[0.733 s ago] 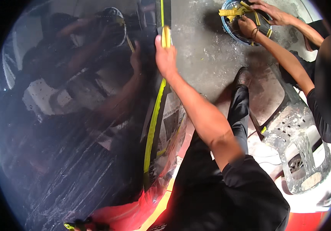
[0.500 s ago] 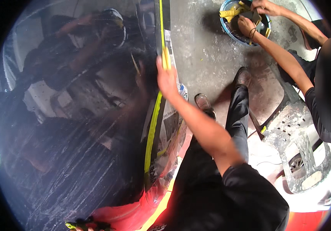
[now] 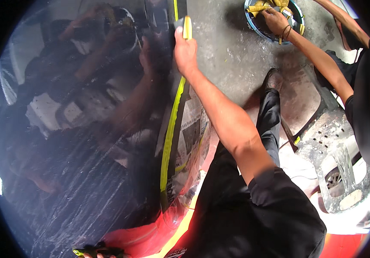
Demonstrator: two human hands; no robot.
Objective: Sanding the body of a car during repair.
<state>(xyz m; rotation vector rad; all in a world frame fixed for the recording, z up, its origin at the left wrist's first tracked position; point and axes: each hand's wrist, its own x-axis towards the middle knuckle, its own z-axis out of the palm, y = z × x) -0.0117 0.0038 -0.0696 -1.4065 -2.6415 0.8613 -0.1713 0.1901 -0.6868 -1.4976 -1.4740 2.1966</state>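
My right hand (image 3: 186, 53) grips a yellow folded strip (image 3: 188, 28), which looks like folded abrasive paper with a grey piece beside it. It rests at the edge of a glossy dark panel (image 3: 86, 163), on which a reflection of the hand shows. Under and below the hand, a yellow-green tape strip (image 3: 167, 155) runs along the panel's edge. At the bottom left, only fingertips of my left hand (image 3: 96, 256) show, curled at a dark, yellow-green-edged thing (image 3: 79, 251) that I cannot make out.
Newspaper (image 3: 190, 122) and clear film hang beside the panel edge, above red bodywork (image 3: 137, 236). At the upper right, another person's hand (image 3: 276, 21) reaches into a blue-rimmed bucket (image 3: 294, 36) holding yellow pieces. A paint-spattered plastic chair (image 3: 322, 137) stands at right.
My right hand has slid away from me along the panel's edge with the yellow strip. The co-worker's other hand has left the bucket toward the top right.
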